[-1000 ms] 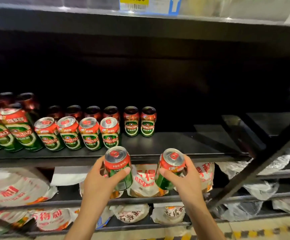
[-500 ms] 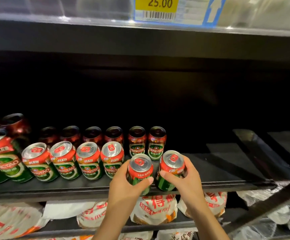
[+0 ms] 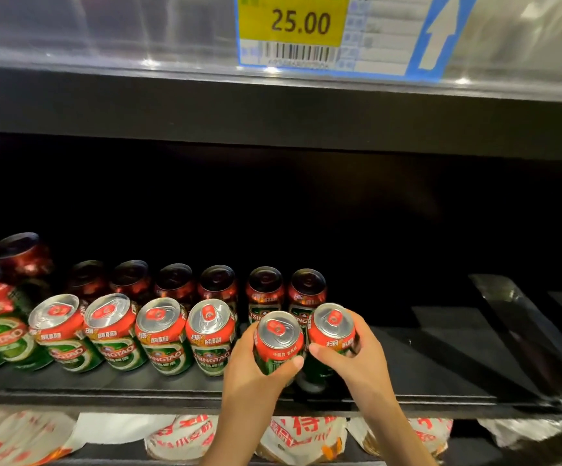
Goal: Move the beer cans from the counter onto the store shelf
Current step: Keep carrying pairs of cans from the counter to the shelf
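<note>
My left hand (image 3: pixel 256 371) grips a red and green beer can (image 3: pixel 277 341), held over the black shelf (image 3: pixel 441 364) just right of the front row. My right hand (image 3: pixel 353 361) grips a second can (image 3: pixel 331 327) beside it, with its base at the shelf surface. Both cans stand upright, side by side, in front of two back-row cans (image 3: pixel 266 290). A front row of several cans (image 3: pixel 158 334) lines up to the left, with a darker back row (image 3: pixel 175 280) behind it.
The shelf's right half is bare black board up to a slanted black divider (image 3: pixel 514 317). An upper shelf edge carries a yellow 25.00 price tag (image 3: pixel 296 25). Below, white and red packets (image 3: pixel 303 438) fill the lower shelf.
Both hands have risen from below the shelf edge and moved forward with their cans, now at the right end of the front row. The view has come closer to the shelf.
</note>
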Motion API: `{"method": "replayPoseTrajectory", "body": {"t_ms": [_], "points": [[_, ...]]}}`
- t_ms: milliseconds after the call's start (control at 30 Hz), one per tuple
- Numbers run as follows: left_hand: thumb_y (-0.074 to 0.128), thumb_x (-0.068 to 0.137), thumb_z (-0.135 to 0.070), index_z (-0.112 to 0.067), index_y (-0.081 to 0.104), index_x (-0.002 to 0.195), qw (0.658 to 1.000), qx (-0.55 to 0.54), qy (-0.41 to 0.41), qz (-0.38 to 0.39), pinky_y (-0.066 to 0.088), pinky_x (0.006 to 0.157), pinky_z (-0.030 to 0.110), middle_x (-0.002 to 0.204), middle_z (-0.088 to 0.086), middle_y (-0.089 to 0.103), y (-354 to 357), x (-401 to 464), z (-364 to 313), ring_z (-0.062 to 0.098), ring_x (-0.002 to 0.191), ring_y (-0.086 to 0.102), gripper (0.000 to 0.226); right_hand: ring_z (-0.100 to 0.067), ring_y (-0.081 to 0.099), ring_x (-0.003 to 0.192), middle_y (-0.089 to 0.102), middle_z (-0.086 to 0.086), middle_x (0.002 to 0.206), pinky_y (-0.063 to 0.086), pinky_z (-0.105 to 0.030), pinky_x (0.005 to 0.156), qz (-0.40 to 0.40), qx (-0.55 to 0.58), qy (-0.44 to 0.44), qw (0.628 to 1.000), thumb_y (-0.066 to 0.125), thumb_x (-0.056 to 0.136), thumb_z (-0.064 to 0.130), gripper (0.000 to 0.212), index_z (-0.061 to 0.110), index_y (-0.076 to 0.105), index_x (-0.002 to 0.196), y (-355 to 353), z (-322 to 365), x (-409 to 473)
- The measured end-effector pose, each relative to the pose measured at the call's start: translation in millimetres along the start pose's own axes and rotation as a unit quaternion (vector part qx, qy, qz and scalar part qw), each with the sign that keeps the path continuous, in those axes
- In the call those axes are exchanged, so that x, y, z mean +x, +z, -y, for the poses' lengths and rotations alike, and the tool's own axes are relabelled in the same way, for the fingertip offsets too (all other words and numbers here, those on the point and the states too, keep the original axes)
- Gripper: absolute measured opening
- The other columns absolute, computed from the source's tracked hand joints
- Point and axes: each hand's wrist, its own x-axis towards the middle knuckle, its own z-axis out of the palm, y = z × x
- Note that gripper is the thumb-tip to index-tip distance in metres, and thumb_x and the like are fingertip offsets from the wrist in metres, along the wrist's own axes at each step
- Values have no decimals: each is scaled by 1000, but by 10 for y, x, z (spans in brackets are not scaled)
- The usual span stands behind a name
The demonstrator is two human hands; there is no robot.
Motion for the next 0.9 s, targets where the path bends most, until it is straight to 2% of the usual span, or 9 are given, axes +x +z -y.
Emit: {"method": "replayPoseTrajectory", "body": {"t_ms": [67,133,200,333,500,633,700,767,900], "points": [[78,72,-24,-44,49,111,1000,-9,4,-9,42,67,4,112,-19,57,15,10,2,-8,99,53,53,-5,61,105,64,8,115,52,-18,84,7,0,-3,1000,84,67,14,63,28,54,121,-2,-23,44],[77,74,-20,-42,46,112,1000,-14,8,-16,39,61,-2,108,-23,53,31,14,-19,-19,91,50,54,-5,61,106,63,8,115,52,-19,84,10,-4,-3,1000,84,67,16,63,29,53,121,1,-43,66],[75,76,-18,-43,43,108,1000,-12,11,-24,38,60,-3,102,-26,49,55,29,-42,-27,85,46,52,-4,61,106,63,10,115,52,-18,83,10,-14,-6,1000,84,67,17,62,31,53,119,2,-64,85],[75,76,-26,-37,41,127,999,-5,7,-43,35,89,18,117,-22,50,89,43,-1,-6,103,47,63,2,57,108,60,17,116,49,-12,82,17,-35,-7,999,83,69,23,64,38,48,120,15,-99,85],[75,76,-26,-30,27,144,999,12,20,-33,36,104,26,135,-17,43,106,49,130,2,124,40,84,7,52,114,53,22,125,47,-9,85,20,-4,6,1000,85,65,23,84,42,37,131,31,-213,-3],[75,76,-20,-25,23,146,995,88,36,-43,31,97,7,141,-13,39,113,3,410,3,128,37,88,5,49,116,47,16,128,46,-6,84,10,-39,2,999,89,60,18,89,51,34,121,64,-310,-24],[74,77,-20,-24,28,144,988,133,59,-59,31,100,12,139,-12,42,111,-17,522,6,129,38,81,9,49,112,49,15,125,45,-4,81,4,-47,5,999,88,60,16,85,49,35,117,81,-333,-14],[72,79,-21,-24,31,143,987,130,63,-68,33,103,20,139,-11,44,107,-12,573,5,128,39,76,13,50,107,53,16,121,45,-3,77,-4,-50,10,999,87,62,14,78,44,39,114,80,-357,-11],[74,77,-26,-26,39,137,984,124,81,-101,36,100,20,132,-13,47,129,0,623,3,123,41,70,15,51,104,56,20,115,44,-2,74,21,-60,19,998,84,67,13,70,42,41,115,39,-370,-31]]}}
